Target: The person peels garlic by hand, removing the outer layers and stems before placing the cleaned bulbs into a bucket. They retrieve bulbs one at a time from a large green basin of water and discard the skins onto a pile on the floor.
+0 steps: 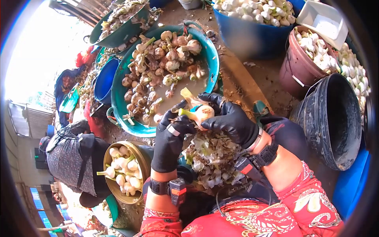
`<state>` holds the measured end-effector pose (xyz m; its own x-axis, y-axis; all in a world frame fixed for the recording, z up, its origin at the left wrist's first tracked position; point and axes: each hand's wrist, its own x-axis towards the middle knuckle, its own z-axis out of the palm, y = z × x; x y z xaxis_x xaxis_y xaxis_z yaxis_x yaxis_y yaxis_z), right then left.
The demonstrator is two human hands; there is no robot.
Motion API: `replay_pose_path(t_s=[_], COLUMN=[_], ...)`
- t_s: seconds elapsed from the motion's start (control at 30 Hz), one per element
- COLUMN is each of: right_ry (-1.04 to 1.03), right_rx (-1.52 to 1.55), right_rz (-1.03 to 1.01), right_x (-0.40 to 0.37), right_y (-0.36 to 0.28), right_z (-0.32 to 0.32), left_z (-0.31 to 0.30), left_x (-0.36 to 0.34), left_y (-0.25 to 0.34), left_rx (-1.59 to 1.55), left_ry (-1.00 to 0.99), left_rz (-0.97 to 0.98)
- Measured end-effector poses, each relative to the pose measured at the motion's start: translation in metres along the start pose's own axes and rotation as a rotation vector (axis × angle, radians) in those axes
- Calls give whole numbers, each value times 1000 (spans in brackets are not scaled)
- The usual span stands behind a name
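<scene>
A garlic bulb [203, 115] with a short green stem is held between my two black-gloved hands, above a heap of papery peelings [215, 158]. My right hand [233, 120] has its fingers closed round the bulb, with a yellowish strip of skin [190, 96] standing up beside it. My left hand [171, 128] is curled at the stem side, its fingertips close to the stem. Just beyond my hands is a round teal tub [214, 59] with unpeeled, brownish bulbs [171, 55] and murky water.
Peeled bulbs fill a yellowish bucket [106, 173] at the lower left, a blue tub [241, 35] and a reddish bucket [288, 67]. A black bucket [321, 122] lies tilted at the right. A person in a patterned garment [71, 162] is at the left.
</scene>
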<state>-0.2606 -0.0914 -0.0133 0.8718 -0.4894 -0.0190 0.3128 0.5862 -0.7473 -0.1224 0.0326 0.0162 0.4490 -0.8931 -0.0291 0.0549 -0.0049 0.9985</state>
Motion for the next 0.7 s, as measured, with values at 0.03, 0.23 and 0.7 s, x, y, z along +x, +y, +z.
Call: replay_pose_path(t_s=[0.03,0.23,0.7], right_ry=[-17,89,-11], right_rx=[-6,-126,-485], right_rz=[11,-23,208], right_x=[0,-2,-3], right_y=[1,-6,-1], right_z=[0,11,-4], left_z=[4,4,1], left_x=[0,1,6], left_y=[4,3,2], left_rx=[-128,-120,-169], left_ry=[15,40,122], left_rz=[-71,-144,-72])
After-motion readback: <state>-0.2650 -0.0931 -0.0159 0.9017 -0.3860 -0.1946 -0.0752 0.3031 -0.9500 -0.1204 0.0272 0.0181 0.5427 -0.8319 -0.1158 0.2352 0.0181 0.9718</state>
